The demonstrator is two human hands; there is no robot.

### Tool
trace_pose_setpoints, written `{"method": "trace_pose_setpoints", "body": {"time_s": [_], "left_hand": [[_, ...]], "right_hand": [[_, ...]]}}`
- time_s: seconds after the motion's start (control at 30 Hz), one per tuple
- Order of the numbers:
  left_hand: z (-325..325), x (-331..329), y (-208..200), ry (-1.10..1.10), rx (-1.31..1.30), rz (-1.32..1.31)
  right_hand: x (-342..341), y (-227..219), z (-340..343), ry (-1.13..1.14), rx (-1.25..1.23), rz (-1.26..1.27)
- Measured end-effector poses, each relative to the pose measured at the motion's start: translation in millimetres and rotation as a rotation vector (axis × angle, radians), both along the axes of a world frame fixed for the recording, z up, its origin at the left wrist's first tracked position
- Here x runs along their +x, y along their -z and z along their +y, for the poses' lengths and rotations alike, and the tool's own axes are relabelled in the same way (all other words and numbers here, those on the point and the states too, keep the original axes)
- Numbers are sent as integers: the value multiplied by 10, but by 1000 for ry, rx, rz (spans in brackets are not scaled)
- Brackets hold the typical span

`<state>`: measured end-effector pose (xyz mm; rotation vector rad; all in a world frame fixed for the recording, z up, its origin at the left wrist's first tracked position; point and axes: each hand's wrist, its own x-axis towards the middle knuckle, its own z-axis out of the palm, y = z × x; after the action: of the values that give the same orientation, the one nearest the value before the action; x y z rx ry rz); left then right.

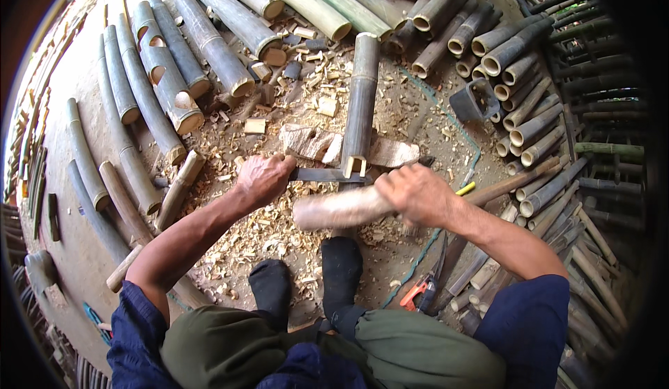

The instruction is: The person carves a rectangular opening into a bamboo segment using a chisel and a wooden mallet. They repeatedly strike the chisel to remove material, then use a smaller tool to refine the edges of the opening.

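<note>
My left hand is closed round the handle of a knife whose dark blade points to the right. The blade lies across the near end of a bamboo tube, by a notch cut into its rim. Under that tube is a rough, scarred wooden block. My right hand grips a thick wooden club, blurred by motion. The club is just on the near side of the blade; whether they touch I cannot tell.
Wood chips cover the ground round my feet in dark socks. Long bamboo poles lie at the far left, one with cut openings. Stacked bamboo tubes, a dark plastic container and an orange-handled saw are to the right.
</note>
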<state>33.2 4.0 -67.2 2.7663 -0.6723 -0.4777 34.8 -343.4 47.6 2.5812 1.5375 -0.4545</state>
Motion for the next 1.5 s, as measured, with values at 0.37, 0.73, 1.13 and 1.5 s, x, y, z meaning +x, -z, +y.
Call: {"method": "trace_pose_setpoints", "body": {"time_s": [0.37,0.73,1.13,1.5], "left_hand": [[21,74,49,77,-105,-28],[79,834,-44,220,-384,715],[-48,791,-353,235,-192,130],[-28,711,-259,183,-8,12]], "right_hand": [[205,-345,-71,26,96,-89],[-11,-526,-154,1019,1095,521],[-223,-514,-139,1333,1150,863],[-295,-282,-22,996,1043,484]]}}
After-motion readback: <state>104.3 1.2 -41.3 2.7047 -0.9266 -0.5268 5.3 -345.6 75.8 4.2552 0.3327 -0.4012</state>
